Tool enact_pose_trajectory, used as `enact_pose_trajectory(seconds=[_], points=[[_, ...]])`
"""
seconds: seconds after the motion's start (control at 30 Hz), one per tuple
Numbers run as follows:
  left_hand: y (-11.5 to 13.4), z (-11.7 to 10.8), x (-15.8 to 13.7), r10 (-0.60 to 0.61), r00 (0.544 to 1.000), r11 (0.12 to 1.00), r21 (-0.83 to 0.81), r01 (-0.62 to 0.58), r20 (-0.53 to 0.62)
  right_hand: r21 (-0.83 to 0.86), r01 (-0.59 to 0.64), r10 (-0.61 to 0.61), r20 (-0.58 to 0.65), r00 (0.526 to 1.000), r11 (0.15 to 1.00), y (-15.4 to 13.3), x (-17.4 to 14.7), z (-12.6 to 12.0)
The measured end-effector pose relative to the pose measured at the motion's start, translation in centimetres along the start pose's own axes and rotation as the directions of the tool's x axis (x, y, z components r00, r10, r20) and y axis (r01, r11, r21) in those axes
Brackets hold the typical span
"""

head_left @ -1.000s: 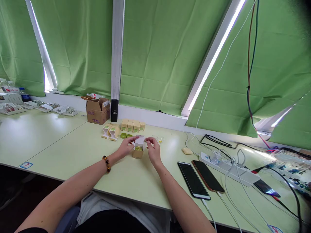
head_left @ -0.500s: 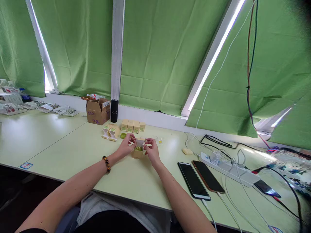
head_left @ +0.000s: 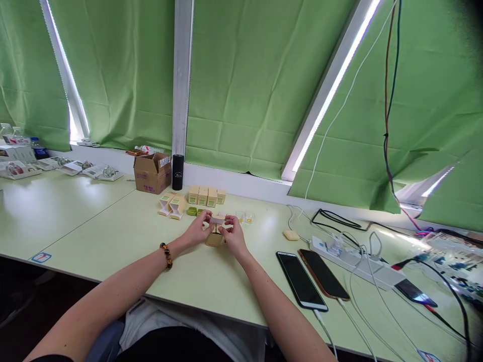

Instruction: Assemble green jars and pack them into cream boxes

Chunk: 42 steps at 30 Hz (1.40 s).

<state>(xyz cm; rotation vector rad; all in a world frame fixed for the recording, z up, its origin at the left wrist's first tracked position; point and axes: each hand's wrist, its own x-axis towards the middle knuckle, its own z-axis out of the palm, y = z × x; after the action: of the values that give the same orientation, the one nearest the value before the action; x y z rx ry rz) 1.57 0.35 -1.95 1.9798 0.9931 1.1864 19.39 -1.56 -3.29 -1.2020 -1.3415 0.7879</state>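
Observation:
A small tan cardboard box (head_left: 214,241) stands on the table in front of me. Its side flaps are folded in over the top, and the back lid flap (head_left: 218,219) sticks up. My left hand (head_left: 198,229) grips the box's left side, thumb on the folded flap. From the right, my right hand (head_left: 233,233) pinches the opposite flap and side. What lies inside the box is now covered. Just behind my left fingers sit green holders (head_left: 192,211), partly hidden. Small clear glass cups with yellow bits (head_left: 249,217) stand beyond my right hand.
Open tan boxes (head_left: 176,206) lie at back left, beside a row of closed tan boxes (head_left: 203,195). Behind are a brown carton (head_left: 152,173) and a black cylinder (head_left: 177,172). Two phones (head_left: 302,279), a power strip (head_left: 354,261) and loose cables occupy the right.
Both hands have moved inward and folded the box's side flaps over its opening, covering the green item inside. My left hand has uncovered more of the green holders behind it.

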Motion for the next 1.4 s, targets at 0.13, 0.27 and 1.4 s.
enact_pose_trajectory(seconds=[0.13,0.27,1.4], points=[[0.1,-0.1,0.0,0.032,0.999,0.999,0.01,-0.032,0.031,-0.055,0.079,-0.079,-0.002,0.997,0.995,0.0,0.0,0.0],[0.7,-0.2,0.0,0.049,0.999,0.999,0.009,-0.049,0.024,-0.09,0.196,-0.199,-0.028,0.98,0.976,-0.8,-0.4,-0.1],[2.1,-2.9,-0.8,0.337,0.921,0.807,0.445,-0.39,0.196,-0.463,0.525,-0.495,0.196,0.846,0.714,-1.7,-1.8,-1.8]])
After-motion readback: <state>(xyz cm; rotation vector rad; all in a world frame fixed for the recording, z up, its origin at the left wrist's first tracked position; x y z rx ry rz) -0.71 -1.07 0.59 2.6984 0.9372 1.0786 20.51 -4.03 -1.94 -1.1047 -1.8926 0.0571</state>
